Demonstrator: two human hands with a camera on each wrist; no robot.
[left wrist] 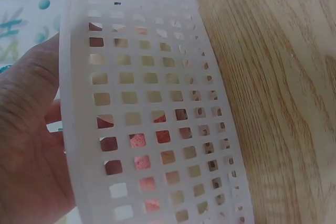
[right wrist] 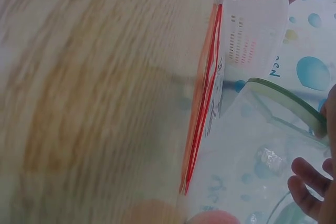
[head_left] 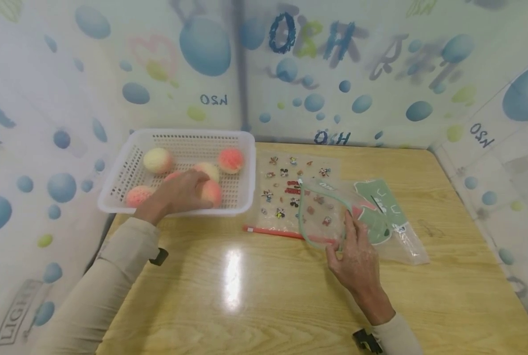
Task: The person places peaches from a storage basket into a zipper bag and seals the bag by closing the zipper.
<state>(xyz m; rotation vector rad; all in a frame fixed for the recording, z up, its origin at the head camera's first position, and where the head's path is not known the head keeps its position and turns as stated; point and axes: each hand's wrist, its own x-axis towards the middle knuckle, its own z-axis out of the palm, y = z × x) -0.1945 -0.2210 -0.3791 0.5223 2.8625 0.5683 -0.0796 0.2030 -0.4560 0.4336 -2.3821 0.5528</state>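
Note:
My left hand (head_left: 175,192) reaches over the near rim into a white plastic basket (head_left: 246,204) and grips a pink peach (head_left: 212,192). In the left wrist view, the basket's slotted wall hides most of the fingers. Other peaches lie around it: a cream one (head_left: 158,160), a red-pink one (head_left: 231,160) and a pink one (head_left: 138,195), with more partly behind the hand. My right hand (head_left: 359,256) holds a clear zip bag (head_left: 381,197) with green print by its green-edged mouth (right wrist: 286,98), which gapes toward the basket.
Another clear bag (head_left: 274,197), printed with small cartoon figures, lies flat beside the basket, its red slider strip (head_left: 272,231) toward me. The green-edged bag overlaps it. Printed walls (head_left: 290,108) enclose the wooden table (head_left: 264,296) at the back and sides.

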